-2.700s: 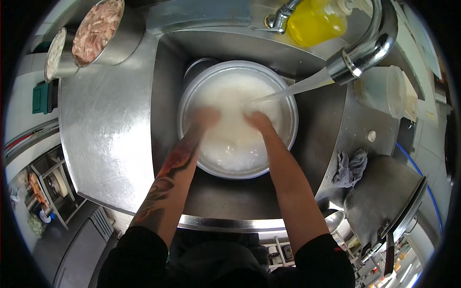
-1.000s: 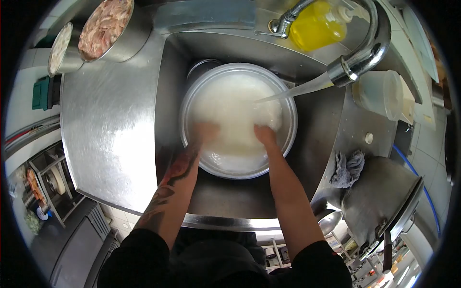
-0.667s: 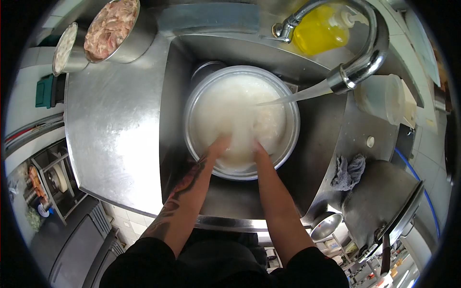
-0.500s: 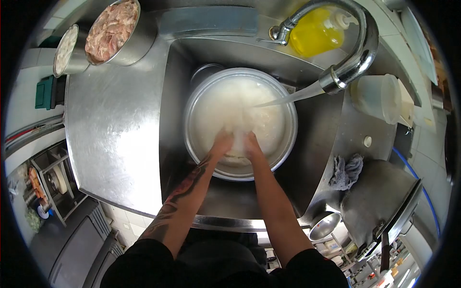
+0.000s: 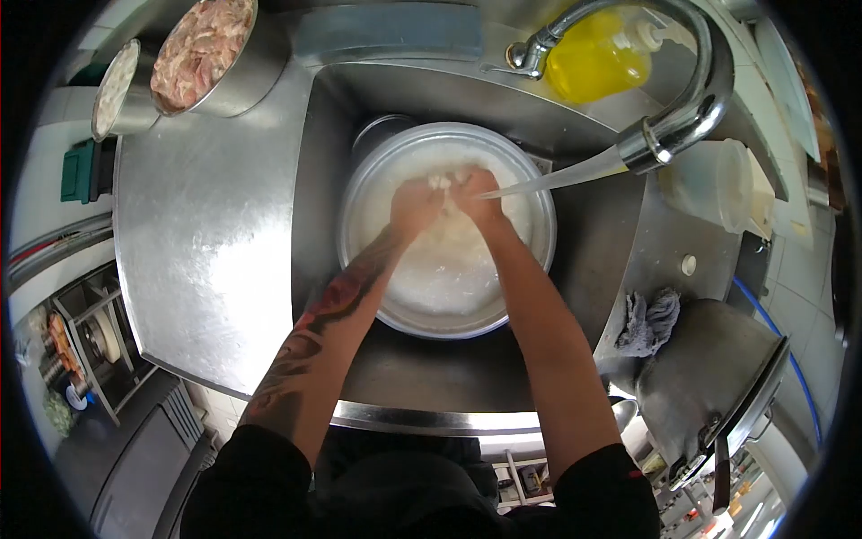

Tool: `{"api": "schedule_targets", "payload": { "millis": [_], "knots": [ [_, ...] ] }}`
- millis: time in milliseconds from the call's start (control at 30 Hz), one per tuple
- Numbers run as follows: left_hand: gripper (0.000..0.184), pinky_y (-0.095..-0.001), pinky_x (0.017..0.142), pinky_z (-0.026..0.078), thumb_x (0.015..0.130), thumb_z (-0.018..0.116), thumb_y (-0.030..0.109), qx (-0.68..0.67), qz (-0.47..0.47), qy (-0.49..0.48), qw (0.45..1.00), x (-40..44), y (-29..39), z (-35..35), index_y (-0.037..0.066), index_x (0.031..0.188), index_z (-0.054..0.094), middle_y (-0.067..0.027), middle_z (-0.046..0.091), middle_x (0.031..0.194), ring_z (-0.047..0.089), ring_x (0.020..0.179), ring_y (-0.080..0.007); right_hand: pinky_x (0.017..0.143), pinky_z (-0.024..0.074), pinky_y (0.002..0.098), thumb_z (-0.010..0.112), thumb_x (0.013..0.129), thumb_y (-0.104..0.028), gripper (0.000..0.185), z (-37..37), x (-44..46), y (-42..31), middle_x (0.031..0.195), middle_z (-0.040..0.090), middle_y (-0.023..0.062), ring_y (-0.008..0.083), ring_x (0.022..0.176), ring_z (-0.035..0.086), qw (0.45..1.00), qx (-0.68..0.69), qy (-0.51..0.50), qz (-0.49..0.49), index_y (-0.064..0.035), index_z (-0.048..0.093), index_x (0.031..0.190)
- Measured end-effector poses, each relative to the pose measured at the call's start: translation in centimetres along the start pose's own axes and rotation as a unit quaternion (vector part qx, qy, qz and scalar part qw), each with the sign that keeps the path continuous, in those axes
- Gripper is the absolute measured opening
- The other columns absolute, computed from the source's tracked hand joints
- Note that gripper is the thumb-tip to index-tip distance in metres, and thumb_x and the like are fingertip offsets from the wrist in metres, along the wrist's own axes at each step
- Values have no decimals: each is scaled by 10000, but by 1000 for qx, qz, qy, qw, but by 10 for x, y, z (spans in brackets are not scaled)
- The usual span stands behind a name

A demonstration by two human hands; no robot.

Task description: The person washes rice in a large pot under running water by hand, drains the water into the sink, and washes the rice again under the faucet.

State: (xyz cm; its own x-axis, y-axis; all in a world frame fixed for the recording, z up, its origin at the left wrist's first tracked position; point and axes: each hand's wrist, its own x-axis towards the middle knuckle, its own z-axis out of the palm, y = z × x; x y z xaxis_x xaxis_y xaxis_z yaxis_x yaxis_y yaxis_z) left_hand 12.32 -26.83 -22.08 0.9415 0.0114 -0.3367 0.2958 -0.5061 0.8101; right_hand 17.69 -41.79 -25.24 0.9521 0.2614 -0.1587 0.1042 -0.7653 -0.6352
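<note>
Back from the front edge of the sink [image 5: 440,420], and nearer its left edge than its right, sits a wide round basin [image 5: 440,330]. Filled like this it should be heavy and stiff-walled, its load quick to slosh; a level grip on the rim at the left and right sides would suit it, though wet metal may be slippery. The pale bits [image 5: 439,181] in it look small and loose, likely to slip between fingers, so cupped palms would hold them best.

The basin is dull silver with a broad rim; its cloudy liquid [image 5: 446,278] is milky, glinting at the near side. Farther in, the left hand [image 5: 417,206] and right hand [image 5: 479,195] nearly meet, fingers curled about pale bits; whether they close firmly I can't quite tell through the blur. Water [image 5: 575,174] streams in beside the right hand from the faucet [image 5: 648,144].
</note>
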Motion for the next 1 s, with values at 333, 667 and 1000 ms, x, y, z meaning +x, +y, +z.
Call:
{"api": "schedule_targets", "payload": {
  "millis": [333, 667, 1000],
  "knots": [
    [345, -457, 865, 531, 838, 593, 315, 312, 13, -52, 949, 36, -62, 14, 74, 1066, 685, -173, 657, 1045, 629, 1046, -337, 1028, 422, 475, 494, 868, -325, 498, 26, -7, 43, 1346, 552, 167, 332, 1240, 532, 952, -244, -173, 64, -140, 549, 1328],
    [504, -478, 934, 490, 904, 507, 431, 282, -88, -155, 943, -20, -85, 16, 15, 1150, 651, -248, 649, 1132, 642, 1011, -395, 967, 466, 450, 551, 895, -470, 551, 104, -93, 148, 1238, 626, 190, 345, 1154, 589, 935, 57, -294, 189, -80, 594, 1282],
    [524, -417, 948, 470, 986, 439, 425, 13, -36, -49, 998, -86, -173, 96, 39, 1317, 565, -198, 666, 1163, 643, 1051, -329, 912, 501, 413, 483, 980, -265, 381, 130, -167, 92, 1130, 641, 247, 343, 1083, 606, 621, 642, -188, 407, -18, 600, 1244]
  ]
}}
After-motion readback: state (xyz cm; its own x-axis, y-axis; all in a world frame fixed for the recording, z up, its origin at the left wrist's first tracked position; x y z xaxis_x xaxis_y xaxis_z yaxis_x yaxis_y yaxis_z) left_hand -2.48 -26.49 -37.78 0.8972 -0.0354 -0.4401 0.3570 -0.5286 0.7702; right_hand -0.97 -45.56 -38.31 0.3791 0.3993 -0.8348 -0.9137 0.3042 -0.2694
